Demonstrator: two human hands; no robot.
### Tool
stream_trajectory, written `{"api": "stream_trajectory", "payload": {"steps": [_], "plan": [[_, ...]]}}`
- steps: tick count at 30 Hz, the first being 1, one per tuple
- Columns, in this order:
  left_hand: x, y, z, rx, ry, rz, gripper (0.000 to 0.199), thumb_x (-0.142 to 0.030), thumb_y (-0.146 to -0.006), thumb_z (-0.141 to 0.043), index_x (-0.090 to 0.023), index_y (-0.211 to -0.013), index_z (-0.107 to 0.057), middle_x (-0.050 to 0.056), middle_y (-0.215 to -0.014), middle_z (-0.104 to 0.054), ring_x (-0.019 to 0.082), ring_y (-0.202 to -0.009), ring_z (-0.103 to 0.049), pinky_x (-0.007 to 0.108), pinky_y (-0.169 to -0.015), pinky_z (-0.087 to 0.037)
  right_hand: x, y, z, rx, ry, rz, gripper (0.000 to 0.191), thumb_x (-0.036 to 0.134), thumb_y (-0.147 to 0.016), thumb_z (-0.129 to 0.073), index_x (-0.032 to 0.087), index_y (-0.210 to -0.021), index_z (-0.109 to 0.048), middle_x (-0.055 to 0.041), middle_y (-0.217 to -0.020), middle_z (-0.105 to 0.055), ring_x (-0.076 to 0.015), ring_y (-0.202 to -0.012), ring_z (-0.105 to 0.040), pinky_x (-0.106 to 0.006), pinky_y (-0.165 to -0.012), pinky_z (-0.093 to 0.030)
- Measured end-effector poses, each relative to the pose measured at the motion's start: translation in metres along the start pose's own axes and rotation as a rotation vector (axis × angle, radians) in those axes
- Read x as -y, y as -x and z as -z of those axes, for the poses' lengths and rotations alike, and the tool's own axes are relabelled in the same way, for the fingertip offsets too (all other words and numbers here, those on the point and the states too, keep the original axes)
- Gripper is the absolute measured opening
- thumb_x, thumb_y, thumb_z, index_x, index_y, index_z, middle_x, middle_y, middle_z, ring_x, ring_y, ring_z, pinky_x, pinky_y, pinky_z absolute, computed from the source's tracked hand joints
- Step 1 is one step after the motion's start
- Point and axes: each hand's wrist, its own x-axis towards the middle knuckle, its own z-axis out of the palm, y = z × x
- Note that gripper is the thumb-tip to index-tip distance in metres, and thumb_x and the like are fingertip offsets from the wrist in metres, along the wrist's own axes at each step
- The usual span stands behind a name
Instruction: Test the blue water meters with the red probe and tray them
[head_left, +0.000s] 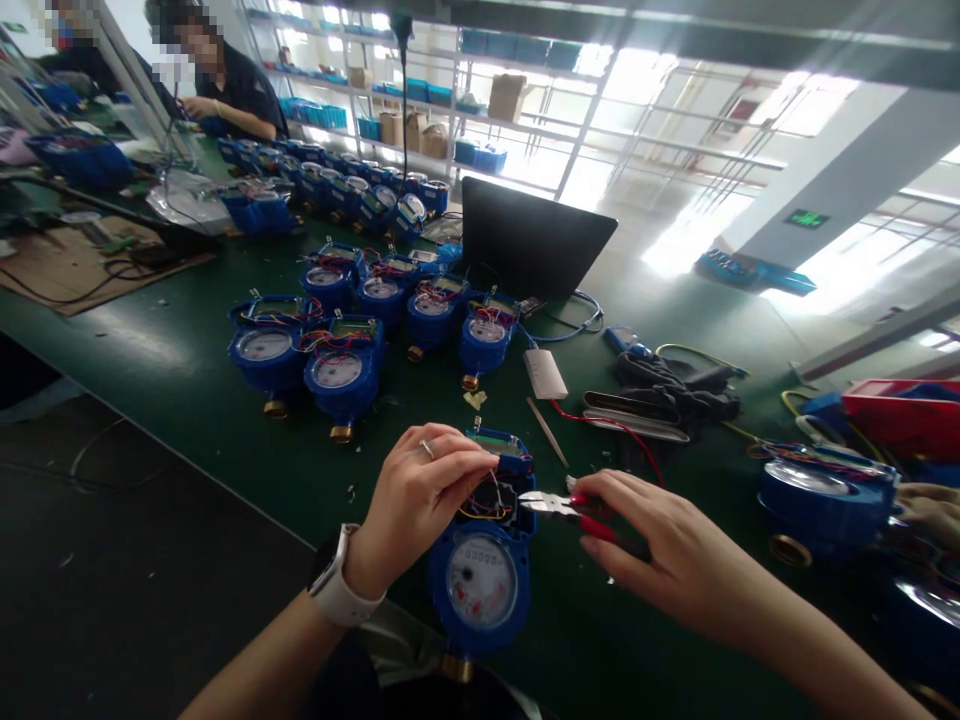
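Directly in front of me a blue water meter lies with its round dial facing up and its wiring compartment uncovered. My left hand is over that compartment, thumb and fingertips pinched on a thin wire. Diagonal cutting pliers with red handles are in my right hand. Their jaws point left, at the right edge of the compartment. A green circuit board shows in the blue housing behind my left fingertips. Part of the wiring is hidden by my left hand.
Several blue meters with exposed wires stand behind my left hand. A laptop, a white box with a red cable, and a dark cloth lie farther back. More meters and a red bin are right. A co-worker sits far left.
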Motion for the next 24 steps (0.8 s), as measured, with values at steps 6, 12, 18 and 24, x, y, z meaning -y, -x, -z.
{"api": "stream_trajectory", "payload": {"steps": [6, 12, 18, 24], "plan": [[-0.001, 0.0, -0.001, 0.003, 0.002, -0.006, 0.014, -0.015, -0.094, -0.06, -0.02, -0.104, -0.067, 0.001, -0.097, -0.074, 0.02, -0.093, -0.061, 0.035, -0.084, -0.044, 0.012, -0.025, 0.011, 0.104, 0.063, 0.012, 0.018, 0.031, -0.089, -0.051, 0.02, -0.101, -0.06, -0.0068, -0.093, -0.067, -0.0236, -0.081, -0.063, -0.035, -0.068, -0.046], [0.001, 0.0, -0.001, 0.005, 0.012, -0.001, 0.013, -0.016, -0.094, -0.06, -0.02, -0.104, -0.067, 0.001, -0.097, -0.074, 0.02, -0.094, -0.061, 0.035, -0.085, -0.044, 0.02, -0.027, 0.016, 0.171, 0.051, -0.026, 0.015, 0.029, -0.088, -0.051, 0.02, -0.096, -0.059, -0.0044, -0.087, -0.066, -0.0209, -0.074, -0.061, -0.031, -0.063, -0.043], [0.001, 0.0, -0.001, 0.002, 0.007, -0.004, 0.013, -0.016, -0.094, -0.059, -0.02, -0.104, -0.067, 0.002, -0.097, -0.074, 0.02, -0.093, -0.061, 0.035, -0.084, -0.044, 0.019, -0.03, 0.014, 0.18, 0.052, -0.025, 0.014, 0.029, -0.087, -0.049, 0.02, -0.09, -0.06, -0.003, -0.078, -0.064, -0.0181, -0.065, -0.056, -0.028, -0.057, -0.039], [0.001, -0.002, 0.0, -0.017, -0.009, -0.002, 0.012, -0.019, -0.095, -0.059, -0.021, -0.102, -0.068, 0.001, -0.095, -0.074, 0.02, -0.093, -0.063, 0.035, -0.083, -0.046, 0.019, -0.029, 0.014, 0.137, 0.02, -0.024, 0.015, 0.028, -0.087, -0.048, 0.02, -0.084, -0.06, -0.001, -0.071, -0.062, -0.0156, -0.058, -0.054, -0.027, -0.053, -0.037]]}}
